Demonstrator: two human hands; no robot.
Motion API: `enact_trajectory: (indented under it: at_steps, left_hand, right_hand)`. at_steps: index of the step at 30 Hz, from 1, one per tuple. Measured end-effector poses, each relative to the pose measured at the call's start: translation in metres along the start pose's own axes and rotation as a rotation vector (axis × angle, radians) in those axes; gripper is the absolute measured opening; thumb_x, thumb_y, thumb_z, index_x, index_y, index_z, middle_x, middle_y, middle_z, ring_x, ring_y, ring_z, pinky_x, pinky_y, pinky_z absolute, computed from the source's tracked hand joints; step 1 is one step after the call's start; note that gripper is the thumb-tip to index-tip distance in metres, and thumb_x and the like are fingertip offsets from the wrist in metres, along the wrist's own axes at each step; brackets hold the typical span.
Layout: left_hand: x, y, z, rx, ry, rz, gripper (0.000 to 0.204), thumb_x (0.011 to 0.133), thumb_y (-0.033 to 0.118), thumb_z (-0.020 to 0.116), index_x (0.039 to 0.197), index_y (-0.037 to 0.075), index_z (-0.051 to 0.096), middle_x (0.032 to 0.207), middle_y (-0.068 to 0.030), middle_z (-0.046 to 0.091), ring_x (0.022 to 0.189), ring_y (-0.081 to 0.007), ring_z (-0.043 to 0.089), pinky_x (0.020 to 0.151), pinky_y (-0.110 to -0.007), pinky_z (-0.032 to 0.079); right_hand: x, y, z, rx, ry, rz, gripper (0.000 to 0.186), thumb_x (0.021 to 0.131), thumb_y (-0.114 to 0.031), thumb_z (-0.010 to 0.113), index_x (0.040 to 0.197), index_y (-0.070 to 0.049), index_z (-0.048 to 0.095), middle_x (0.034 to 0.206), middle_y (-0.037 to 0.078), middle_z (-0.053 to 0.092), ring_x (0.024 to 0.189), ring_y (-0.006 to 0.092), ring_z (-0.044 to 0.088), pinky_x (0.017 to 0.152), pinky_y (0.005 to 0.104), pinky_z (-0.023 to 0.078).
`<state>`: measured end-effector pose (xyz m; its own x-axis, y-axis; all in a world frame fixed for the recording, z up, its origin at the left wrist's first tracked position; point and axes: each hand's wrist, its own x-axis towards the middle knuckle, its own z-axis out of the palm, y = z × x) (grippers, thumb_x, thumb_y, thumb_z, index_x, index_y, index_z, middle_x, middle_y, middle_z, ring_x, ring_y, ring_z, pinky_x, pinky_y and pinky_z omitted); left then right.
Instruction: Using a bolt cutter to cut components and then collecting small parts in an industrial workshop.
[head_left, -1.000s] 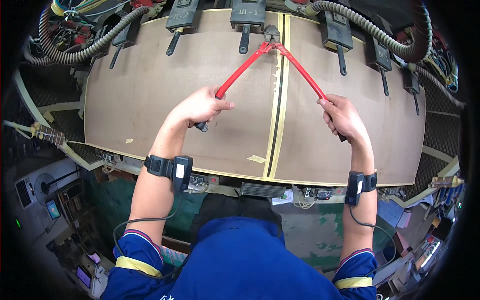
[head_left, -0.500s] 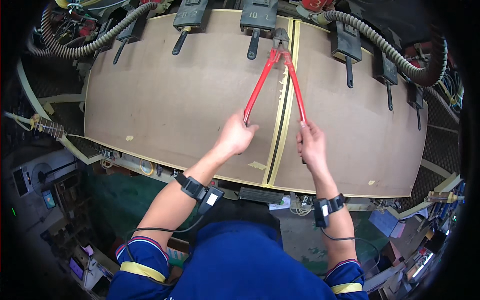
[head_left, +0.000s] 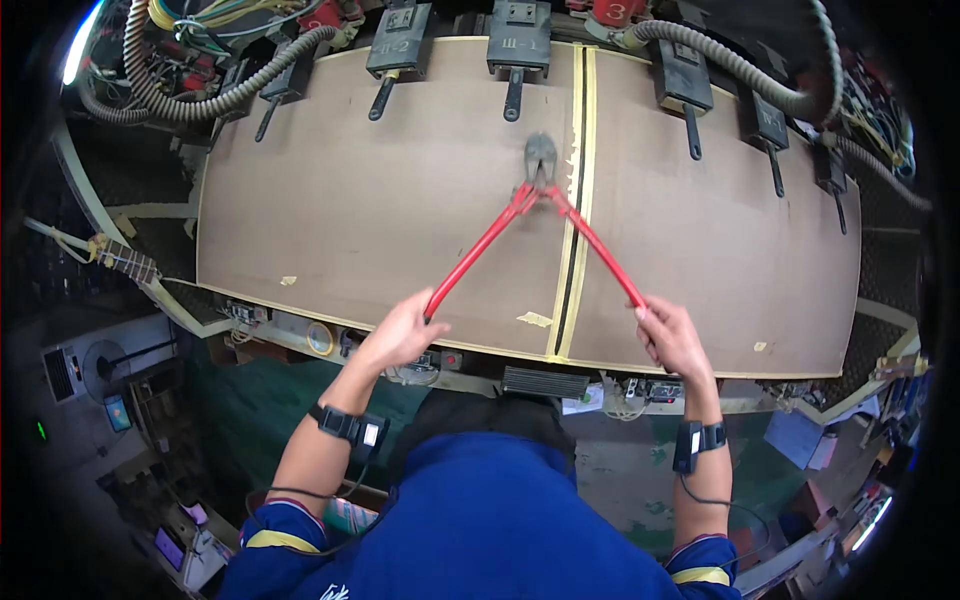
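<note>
A pair of bolt cutters [head_left: 541,160] with long red handles is held over the brown board, its dark jaws pointing to the far side. My left hand [head_left: 402,333] is closed round the end of the left handle [head_left: 470,257]. Round the end of the right handle [head_left: 610,260] my right hand [head_left: 670,337] is closed too. The handles are spread wide in a V. Just right of the jaws, a dark slot [head_left: 574,230] edged with yellow tape runs across the board.
The broad brown board [head_left: 350,200] has yellow tape along its edges. Several dark boxes with black-handled levers [head_left: 514,95] stand along its far edge. Ribbed hoses [head_left: 230,100] arch over the far left and far right corners. A roll of tape [head_left: 320,338] lies below the near edge.
The bolt cutters have come nearer to me and slightly left, away from the far edge. Both hands have moved nearer and farther apart, and the handles have opened wider.
</note>
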<state>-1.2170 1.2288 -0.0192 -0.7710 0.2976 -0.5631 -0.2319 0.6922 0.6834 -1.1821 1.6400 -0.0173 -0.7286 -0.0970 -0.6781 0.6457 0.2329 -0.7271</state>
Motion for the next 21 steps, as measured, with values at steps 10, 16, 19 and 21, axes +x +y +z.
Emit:
enact_trajectory:
  at_steps: [10,16,19,21]
  left_hand:
    - [-0.138,-0.047,0.025,0.082,-0.336,0.028,0.039,0.085,0.016,0.075,0.113,0.001,0.053,0.084,-0.0123,0.054,0.079,-0.0234,0.053,0.074,-0.038,0.047]
    - [-0.153,-0.069,0.069,0.072,-0.447,0.209,0.036,0.086,0.024,0.075,0.102,0.000,0.054,0.083,-0.0123,0.054,0.081,-0.0238,0.052,0.075,-0.037,0.045]
    - [-0.156,-0.068,0.087,0.139,-0.437,0.178,0.037,0.085,0.025,0.075,0.103,-0.001,0.055,0.083,-0.0136,0.055,0.082,-0.0240,0.053,0.077,-0.037,0.046]
    - [-0.163,-0.067,0.094,0.077,-0.384,0.169,0.038,0.084,0.024,0.077,0.104,-0.001,0.055,0.080,-0.0111,0.055,0.077,-0.0214,0.055,0.071,-0.037,0.047]
  right_hand:
    - [-0.209,0.117,0.132,0.233,0.208,0.096,0.024,0.101,-0.018,0.060,0.118,-0.002,0.065,0.065,-0.003,0.055,0.048,0.0039,0.046,0.043,0.0217,0.036]
    - [-0.269,0.167,0.195,0.290,0.381,0.071,0.022,0.101,-0.019,0.059,0.113,-0.002,0.065,0.064,-0.002,0.055,0.044,0.0056,0.047,0.040,0.0226,0.037]
    - [-0.263,0.178,0.199,0.213,0.417,0.072,0.023,0.101,-0.023,0.058,0.109,-0.003,0.066,0.062,-0.001,0.055,0.044,0.0063,0.049,0.040,0.0237,0.039]
    - [-0.265,0.180,0.199,0.201,0.430,0.069,0.023,0.101,-0.023,0.058,0.109,-0.003,0.067,0.062,-0.001,0.056,0.044,0.0064,0.049,0.040,0.0239,0.039]
